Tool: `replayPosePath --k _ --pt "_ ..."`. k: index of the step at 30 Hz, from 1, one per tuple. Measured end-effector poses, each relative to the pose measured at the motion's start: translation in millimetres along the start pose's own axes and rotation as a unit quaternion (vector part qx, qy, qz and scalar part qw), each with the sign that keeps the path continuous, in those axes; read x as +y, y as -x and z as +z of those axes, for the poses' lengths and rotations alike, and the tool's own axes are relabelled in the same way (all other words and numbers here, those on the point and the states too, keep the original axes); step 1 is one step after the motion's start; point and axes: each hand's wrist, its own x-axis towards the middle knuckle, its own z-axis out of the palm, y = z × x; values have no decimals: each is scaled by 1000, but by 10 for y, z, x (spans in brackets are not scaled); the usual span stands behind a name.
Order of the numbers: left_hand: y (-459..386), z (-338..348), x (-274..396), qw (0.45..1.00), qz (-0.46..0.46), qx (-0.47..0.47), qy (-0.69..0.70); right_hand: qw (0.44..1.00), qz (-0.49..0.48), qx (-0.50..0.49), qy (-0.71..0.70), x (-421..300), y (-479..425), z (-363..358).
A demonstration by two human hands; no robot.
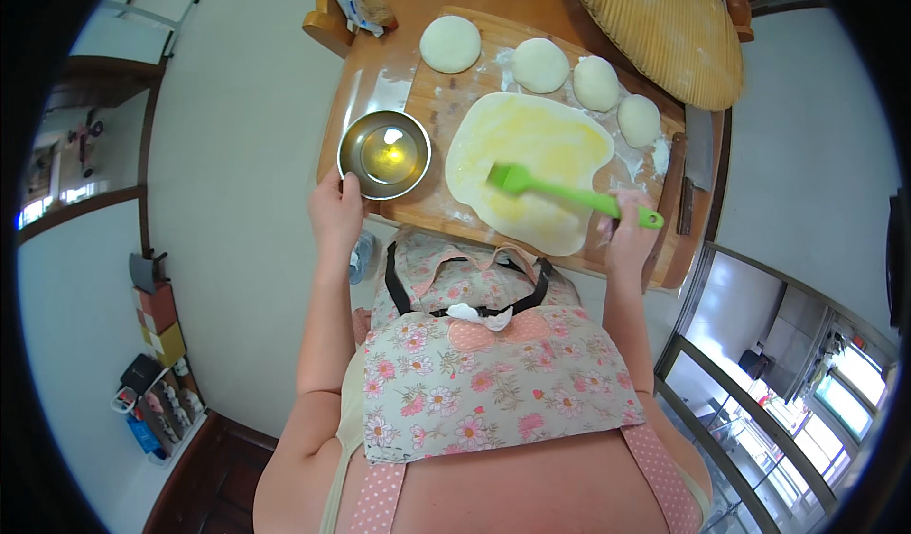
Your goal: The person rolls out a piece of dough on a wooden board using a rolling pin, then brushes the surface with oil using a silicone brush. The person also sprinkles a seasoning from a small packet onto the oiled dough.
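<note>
My left hand (pixel 337 205) grips the near rim of a round metal bowl (pixel 347 151) with yellow oil (pixel 390 160) in its bottom. In my right hand (pixel 632 235) is the handle of a green basting brush (pixel 562 191). The brush head, slightly blurred, is over the left half of a rolled-out dough sheet (pixel 534 228). Yellow oil streaks cover much of the sheet, which lies on a floured wooden board (pixel 441 118). Along the board's far side sit several dough rounds (pixel 450 44).
A cleaver (pixel 699 153) lies at the board's right, beside a wooden rolling pin (pixel 667 200). A ribbed woven lid or tray (pixel 662 29) takes up the table's far right. At far left, a plastic bag (pixel 352 0) rests by a wooden chair (pixel 327 18).
</note>
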Motion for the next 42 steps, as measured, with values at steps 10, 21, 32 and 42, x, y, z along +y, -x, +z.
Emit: replayPosePath --k 10,21,32,42 --pt "-52 48 35 1000 25 -14 3 971 -33 219 -89 56 -455 -173" --pt "-83 69 74 998 48 -14 -36 951 -44 300 -56 81 -370 -585" --pt "-114 103 33 998 57 -20 -30 971 -27 238 6 -62 -93 -626" --pt "-77 99 84 999 38 -22 -22 980 -51 190 -18 -86 2 -695"
